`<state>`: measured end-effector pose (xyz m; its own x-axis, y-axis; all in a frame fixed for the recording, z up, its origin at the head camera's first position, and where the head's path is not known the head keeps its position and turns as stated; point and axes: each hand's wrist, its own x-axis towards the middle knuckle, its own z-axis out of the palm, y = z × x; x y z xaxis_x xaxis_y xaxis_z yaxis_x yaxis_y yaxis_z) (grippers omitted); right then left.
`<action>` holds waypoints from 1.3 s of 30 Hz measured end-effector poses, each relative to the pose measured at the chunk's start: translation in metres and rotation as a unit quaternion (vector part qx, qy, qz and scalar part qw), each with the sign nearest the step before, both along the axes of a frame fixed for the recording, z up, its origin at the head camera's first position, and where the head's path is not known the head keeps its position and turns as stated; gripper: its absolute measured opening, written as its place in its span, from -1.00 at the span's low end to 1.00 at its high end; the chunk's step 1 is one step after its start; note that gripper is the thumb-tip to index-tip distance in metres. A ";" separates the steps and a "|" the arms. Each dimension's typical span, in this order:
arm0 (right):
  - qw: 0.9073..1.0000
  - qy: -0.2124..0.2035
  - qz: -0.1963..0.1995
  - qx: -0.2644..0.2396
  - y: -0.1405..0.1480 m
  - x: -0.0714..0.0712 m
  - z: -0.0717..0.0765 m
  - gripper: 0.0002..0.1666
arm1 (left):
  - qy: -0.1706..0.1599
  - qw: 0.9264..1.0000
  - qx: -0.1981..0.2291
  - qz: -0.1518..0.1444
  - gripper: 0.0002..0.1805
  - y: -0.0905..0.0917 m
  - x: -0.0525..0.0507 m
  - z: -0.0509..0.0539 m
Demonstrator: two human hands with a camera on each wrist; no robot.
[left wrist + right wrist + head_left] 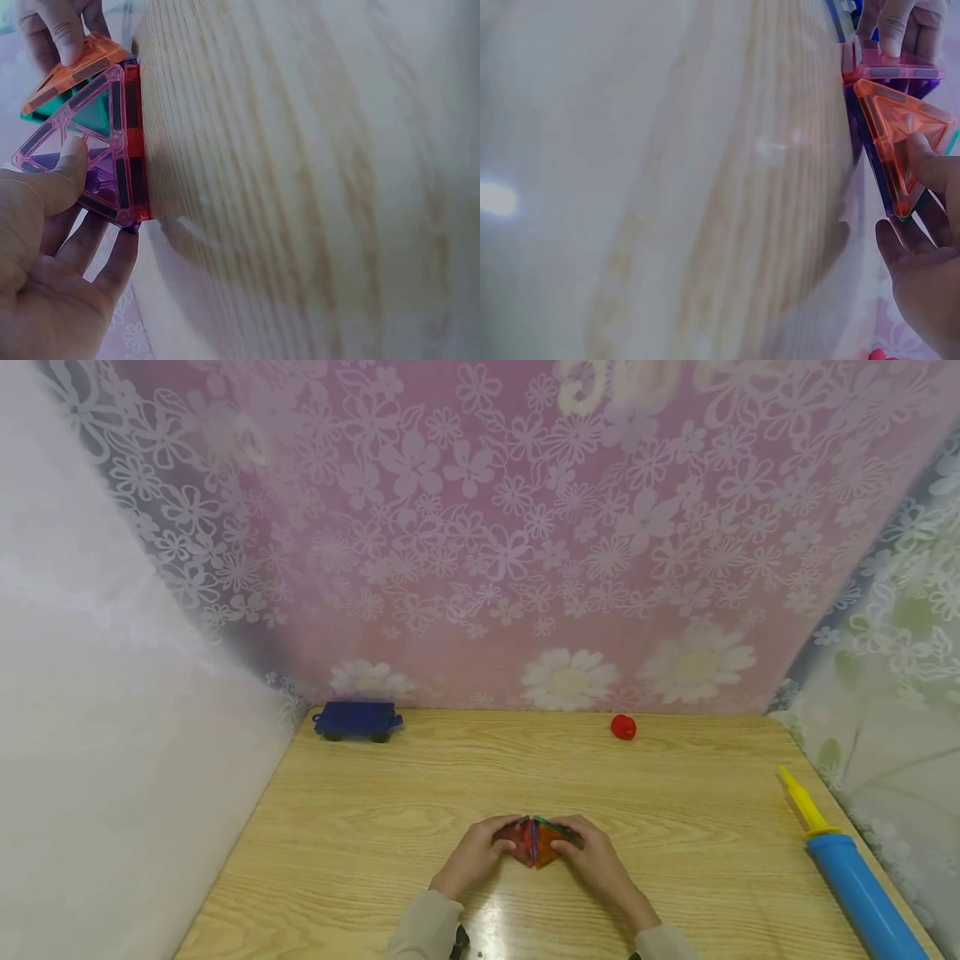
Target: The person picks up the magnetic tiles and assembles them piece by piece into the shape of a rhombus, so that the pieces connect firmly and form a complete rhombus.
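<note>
Close to the front of the wooden table (420, 785), both hands hold a small structure of translucent magnetic tiles. My left hand (474, 853) pinches its left part, with the thumb on a pink triangular tile (116, 124) and fingers behind. My right hand (602, 864) grips the right part, thumb on an orange triangular tile (889, 124). In the left wrist view, a green tile (91, 112) and a purple tile (101, 174) show behind the pink one, and a red tile edge (135, 161) lies along the table side. The two parts meet at the middle; fingers hide some tiles.
A dark blue toy wagon (358, 719) stands at the table's back left. Farther right along the back is a small red object (623, 727). A blue and yellow hand pump (855, 881) lies along the right edge. Floral-patterned curtains (480, 527) enclose the table.
</note>
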<state>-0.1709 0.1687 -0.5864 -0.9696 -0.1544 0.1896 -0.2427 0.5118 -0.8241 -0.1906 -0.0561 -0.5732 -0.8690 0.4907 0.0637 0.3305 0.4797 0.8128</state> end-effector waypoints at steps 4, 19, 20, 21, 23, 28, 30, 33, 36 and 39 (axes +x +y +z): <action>1.000 0.006 0.006 0.003 -0.004 -0.001 0.003 -0.63 | 0.013 1.000 0.001 -0.001 -0.54 0.000 0.001 -0.001; 0.998 0.039 0.050 0.005 -0.016 -0.001 0.009 -0.66 | 0.004 1.000 -0.004 0.004 -0.54 0.002 0.003 0.001; 0.998 0.035 0.050 0.004 -0.016 -0.001 0.009 -0.66 | 0.003 1.000 -0.005 0.004 -0.54 0.002 0.003 0.001; 0.998 0.031 0.050 0.003 -0.016 -0.001 0.009 -0.65 | 0.002 1.000 -0.006 0.005 -0.54 0.002 0.003 0.001; 0.998 0.028 0.049 -0.001 -0.015 -0.001 0.009 -0.65 | -0.001 1.000 -0.008 0.005 -0.53 0.003 0.003 0.001; 0.997 0.069 0.042 -0.004 -0.015 -0.002 0.007 -0.67 | 0.000 1.000 -0.005 0.006 -0.54 0.004 0.000 -0.001; 0.996 0.082 0.038 -0.004 -0.015 -0.004 0.006 -0.67 | 0.005 1.000 -0.003 0.007 -0.55 0.004 -0.002 -0.002; 0.997 0.075 0.035 -0.006 -0.014 -0.006 0.006 -0.67 | 0.009 1.000 -0.001 0.009 -0.55 0.005 -0.005 -0.002; 0.999 0.037 0.023 -0.002 -0.015 -0.010 0.008 -0.66 | 0.013 1.000 -0.002 0.013 -0.56 0.007 -0.008 0.000; 1.000 0.009 0.007 0.000 -0.017 -0.014 0.009 -0.67 | 0.011 1.000 -0.005 0.017 -0.56 0.007 -0.009 0.004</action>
